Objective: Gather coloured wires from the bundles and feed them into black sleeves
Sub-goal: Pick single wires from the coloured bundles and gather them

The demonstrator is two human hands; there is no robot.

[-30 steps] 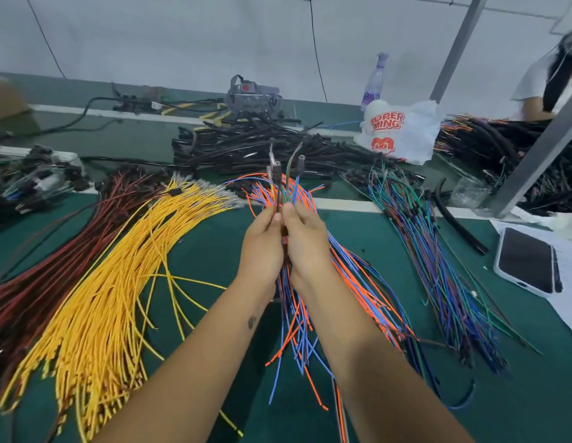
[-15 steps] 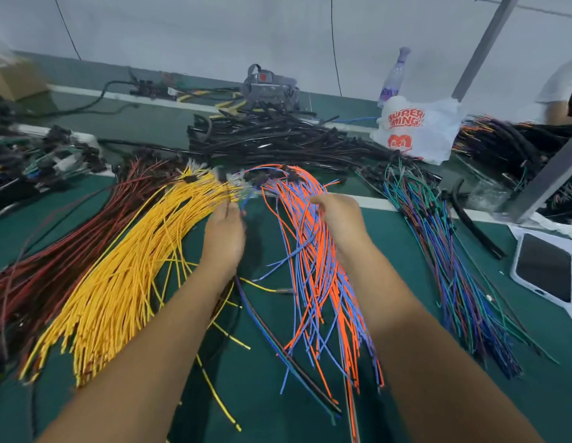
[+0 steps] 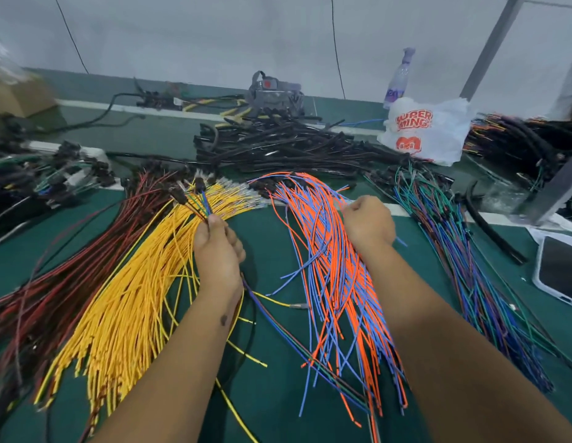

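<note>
Even, soft overhead light gives faint shadows and no glare; motion blur smears the frame's edges, and wide-angle distortion bends them.

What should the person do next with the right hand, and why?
Probably lift one wire out of the orange and blue bundle and bring it to the left hand. The right hand is curled at that bundle's edge, while the left hand grips a small bunch of wires.
</note>
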